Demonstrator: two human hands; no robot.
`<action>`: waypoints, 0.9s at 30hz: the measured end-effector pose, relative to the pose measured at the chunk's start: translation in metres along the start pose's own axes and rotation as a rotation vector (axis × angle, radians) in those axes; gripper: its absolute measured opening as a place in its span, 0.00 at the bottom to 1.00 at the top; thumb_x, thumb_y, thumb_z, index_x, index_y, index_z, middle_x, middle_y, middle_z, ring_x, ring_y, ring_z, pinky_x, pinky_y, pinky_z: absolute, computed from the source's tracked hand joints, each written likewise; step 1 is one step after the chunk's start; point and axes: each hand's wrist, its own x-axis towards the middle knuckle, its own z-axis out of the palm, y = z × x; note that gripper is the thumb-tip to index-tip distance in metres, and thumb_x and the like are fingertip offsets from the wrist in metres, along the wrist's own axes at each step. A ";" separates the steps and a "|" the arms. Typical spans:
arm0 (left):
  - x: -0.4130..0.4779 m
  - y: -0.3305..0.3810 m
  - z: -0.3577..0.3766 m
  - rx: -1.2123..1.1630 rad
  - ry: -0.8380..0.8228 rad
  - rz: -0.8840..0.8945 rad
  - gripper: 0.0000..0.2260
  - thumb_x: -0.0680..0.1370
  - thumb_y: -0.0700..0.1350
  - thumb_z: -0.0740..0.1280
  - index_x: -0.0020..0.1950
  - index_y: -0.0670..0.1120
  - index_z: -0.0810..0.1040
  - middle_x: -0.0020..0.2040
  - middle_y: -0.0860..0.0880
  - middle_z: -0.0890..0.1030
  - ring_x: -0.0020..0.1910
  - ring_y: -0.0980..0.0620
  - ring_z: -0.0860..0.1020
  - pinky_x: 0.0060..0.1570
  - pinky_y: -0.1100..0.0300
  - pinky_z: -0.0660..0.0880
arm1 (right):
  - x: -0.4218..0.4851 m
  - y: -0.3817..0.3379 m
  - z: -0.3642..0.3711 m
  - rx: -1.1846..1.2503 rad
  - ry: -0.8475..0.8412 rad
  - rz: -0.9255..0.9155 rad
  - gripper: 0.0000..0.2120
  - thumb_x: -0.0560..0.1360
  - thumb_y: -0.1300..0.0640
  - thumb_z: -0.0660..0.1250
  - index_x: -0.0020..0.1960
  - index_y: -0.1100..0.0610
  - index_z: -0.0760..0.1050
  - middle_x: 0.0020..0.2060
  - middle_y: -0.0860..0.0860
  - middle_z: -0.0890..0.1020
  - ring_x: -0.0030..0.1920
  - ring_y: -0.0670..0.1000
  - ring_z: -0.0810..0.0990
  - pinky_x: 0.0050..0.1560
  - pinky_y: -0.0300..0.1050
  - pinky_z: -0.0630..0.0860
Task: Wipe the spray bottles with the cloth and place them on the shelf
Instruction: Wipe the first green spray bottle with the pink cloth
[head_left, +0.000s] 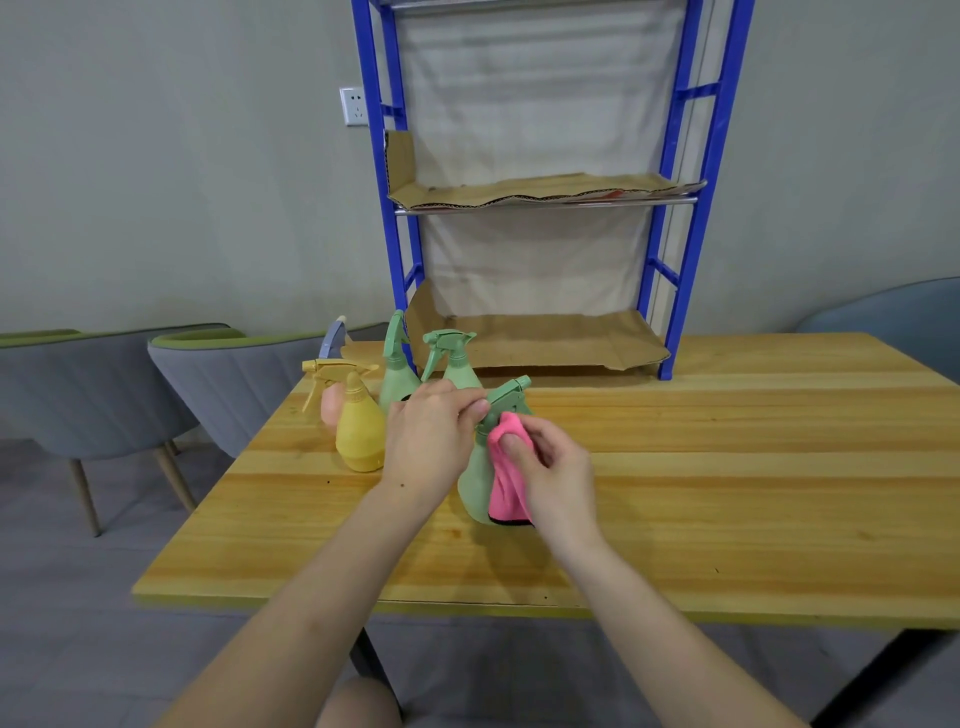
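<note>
Left hand (434, 431) pinches green spray bottle (475, 483) by its trigger head to steady it while right hand (553, 467), fingers curled around pink cloth (506, 467), wipes the neck.

Light wooden table (727, 467), plank grain running left to right, dark legs below. Two grey chairs with green trim at left: one (78, 384) well off table, other (228, 384) close to table corner. Blue-grey chair (904, 317) at far right. White wall socket (354, 106) on grey wall (156, 182). Corrugated cardboard sheet (535, 343) at table's far edge, another (519, 189) higher up. Grey floor (104, 597).
</note>
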 end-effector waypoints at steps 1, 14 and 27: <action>0.000 0.000 -0.001 -0.020 0.002 -0.006 0.09 0.83 0.50 0.68 0.59 0.53 0.87 0.46 0.53 0.82 0.51 0.46 0.81 0.49 0.49 0.75 | -0.001 0.004 0.002 -0.023 -0.032 -0.009 0.11 0.81 0.61 0.72 0.58 0.46 0.84 0.54 0.41 0.87 0.58 0.41 0.84 0.60 0.40 0.82; -0.030 -0.005 0.010 -0.618 -0.014 -0.256 0.13 0.82 0.54 0.69 0.65 0.55 0.83 0.54 0.58 0.85 0.54 0.60 0.82 0.58 0.57 0.80 | 0.007 0.030 -0.028 -0.286 -0.273 0.098 0.33 0.74 0.47 0.75 0.77 0.47 0.72 0.67 0.40 0.81 0.67 0.41 0.79 0.69 0.50 0.78; -0.019 -0.018 0.029 -0.454 -0.154 -0.352 0.40 0.63 0.82 0.67 0.59 0.53 0.84 0.50 0.54 0.87 0.51 0.52 0.85 0.51 0.45 0.83 | 0.002 0.028 -0.011 -0.338 -0.149 0.017 0.23 0.84 0.50 0.67 0.78 0.46 0.71 0.57 0.36 0.84 0.60 0.38 0.82 0.62 0.44 0.81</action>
